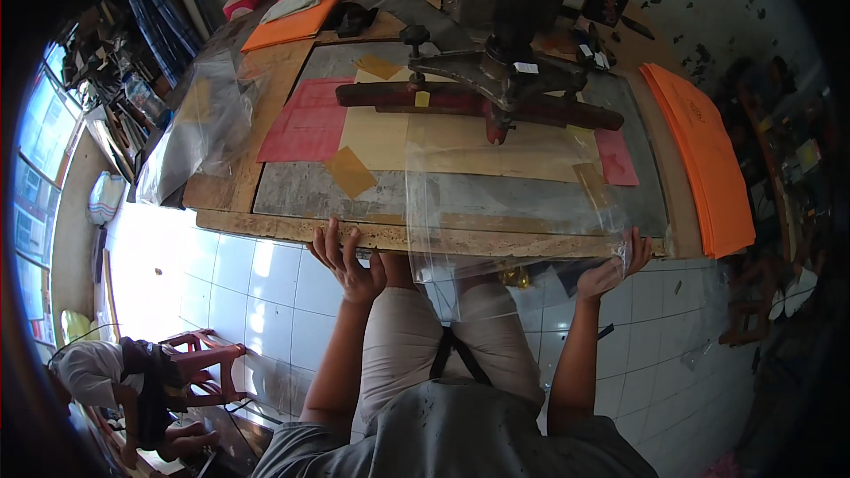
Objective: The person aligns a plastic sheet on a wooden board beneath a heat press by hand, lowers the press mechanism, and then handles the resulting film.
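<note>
My left hand rests on the front edge of the wooden table, fingers spread and nothing held. At the right of that edge, my right hand grips a clear plastic sheet. The sheet lies over the grey metal plate and hangs down past the table's front edge. Above the plate stands a heavy metal press with a long dark red bar. Beneath the bar lie a cream sheet and a pink sheet, with pieces of brown tape on them.
Folded orange sheets lie at the table's right side. More orange material with a grey cloth on it sits at the back left. Crumpled clear plastic hangs over the left edge. Another person sits low at the left near a red stool.
</note>
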### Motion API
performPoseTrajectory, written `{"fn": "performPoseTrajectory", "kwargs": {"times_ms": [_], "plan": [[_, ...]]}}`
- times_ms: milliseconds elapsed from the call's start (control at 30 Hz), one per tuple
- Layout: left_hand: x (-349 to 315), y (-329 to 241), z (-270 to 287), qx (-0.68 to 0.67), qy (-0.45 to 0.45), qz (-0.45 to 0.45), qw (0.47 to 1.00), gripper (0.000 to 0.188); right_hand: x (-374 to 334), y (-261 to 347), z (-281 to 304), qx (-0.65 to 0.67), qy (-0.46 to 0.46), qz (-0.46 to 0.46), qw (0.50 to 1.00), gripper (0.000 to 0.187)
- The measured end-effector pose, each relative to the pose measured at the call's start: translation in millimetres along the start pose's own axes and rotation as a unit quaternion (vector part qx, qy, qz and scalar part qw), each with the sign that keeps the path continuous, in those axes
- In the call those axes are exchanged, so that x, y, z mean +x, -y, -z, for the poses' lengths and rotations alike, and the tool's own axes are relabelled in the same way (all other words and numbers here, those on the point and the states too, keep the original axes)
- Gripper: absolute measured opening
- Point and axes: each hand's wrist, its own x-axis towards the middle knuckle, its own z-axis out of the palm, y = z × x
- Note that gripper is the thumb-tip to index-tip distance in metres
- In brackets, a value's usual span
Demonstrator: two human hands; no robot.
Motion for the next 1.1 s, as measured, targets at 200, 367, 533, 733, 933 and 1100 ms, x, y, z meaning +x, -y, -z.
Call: {"fn": "performPoseTrajectory", "kwargs": {"times_ms": [200, 367, 533, 733, 933, 1100], "plan": [[-0.3, 0.9, -1.6, -0.001, -0.007, -0.002, 1.0, 0.047, -0.5, 0.4, -1.8, 0.008, -0.004, -0.003, 1.0, 0.055], [0.4, 0.9, -1.9, -0.003, -0.003, -0.002, 1.0, 0.048, -0.1, -0.6, -2.8, 0.007, -0.006, -0.003, 1.0, 0.055], [-0.3, 0.3, -1.0, -0.003, -0.002, 0.0, 1.0, 0.048, -1.5, -1.4, -2.7, -0.012, -0.005, -0.001, 1.0, 0.062], [-1.6, -0.9, -0.5, -0.005, -0.002, 0.003, 1.0, 0.048, -2.7, -3.6, -1.3, -0.015, -0.002, -0.001, 1.0, 0.062], [-3.0, 3.0, -3.3, -0.015, -0.015, 0.0, 1.0, 0.05, -0.9, -1.3, -1.6, -0.003, -0.001, -0.006, 1.0, 0.057], [0.3, -0.9, -0.9, 0.003, -0.004, 0.001, 1.0, 0.048, -1.2, -1.7, -3.8, -0.013, -0.013, -0.008, 1.0, 0.062]]}}
